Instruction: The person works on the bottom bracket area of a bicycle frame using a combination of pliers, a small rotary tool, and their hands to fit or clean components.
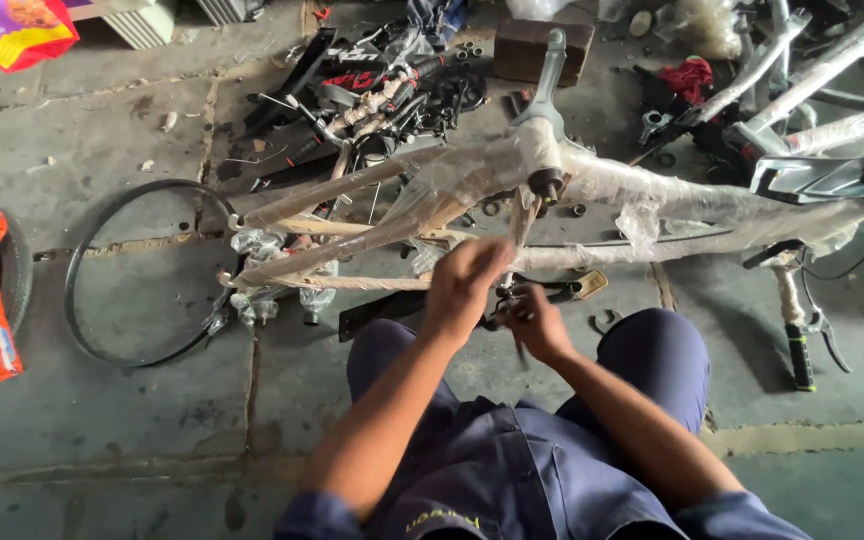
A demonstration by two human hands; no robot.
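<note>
The wrapped bicycle frame (552, 190) lies across the floor (102, 400), just at twelve o'clock of both hands, left hand (467, 280) and right hand (537, 322). A bare wheel rim (87, 250) lies at nine o'clock, a heap of parts (382, 85) at eleven, handlebars (797, 320) at three.

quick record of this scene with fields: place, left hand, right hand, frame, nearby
place: concrete floor, person seated
left hand: left hand raised, blurred, at the wrapped tubes
right hand: right hand grips a thin dark tool
frame: plastic-wrapped bicycle frame lying across the floor
nearby: bare rim on the left, parts pile behind
</note>
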